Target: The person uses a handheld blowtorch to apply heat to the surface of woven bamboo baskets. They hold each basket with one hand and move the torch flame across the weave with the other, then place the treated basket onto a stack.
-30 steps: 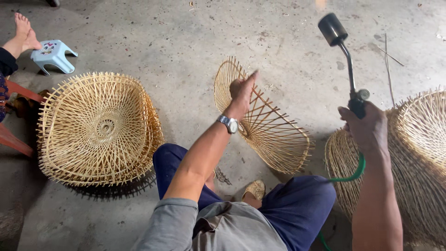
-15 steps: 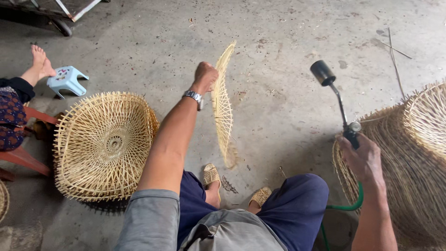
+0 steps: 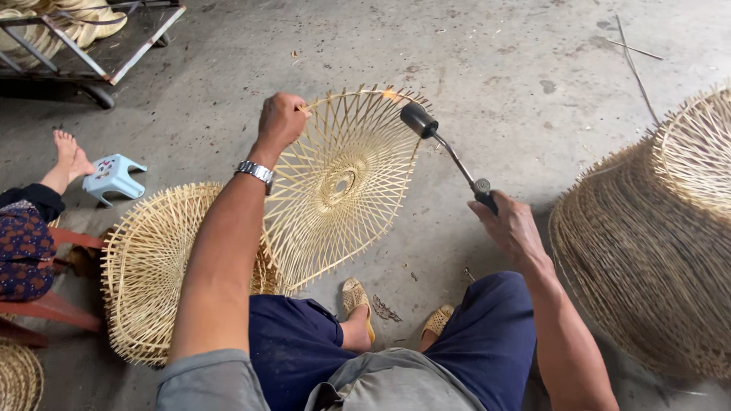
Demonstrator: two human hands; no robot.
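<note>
My left hand grips the woven basket frame's rim; my right hand points a gas torch at it.

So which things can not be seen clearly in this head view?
- Torch: handle hidden inside the right hand.
- Left hand: fingertips hidden behind the woven basket frame.
- Stack of baskets: cut off by the right edge.
- Seated person: cut off by the left edge.

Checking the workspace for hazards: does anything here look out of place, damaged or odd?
One thing: a small flame burns on the rim of the woven basket held up by the left hand, just at the torch nozzle in the right hand. Loose sticks lie on the floor.
</note>
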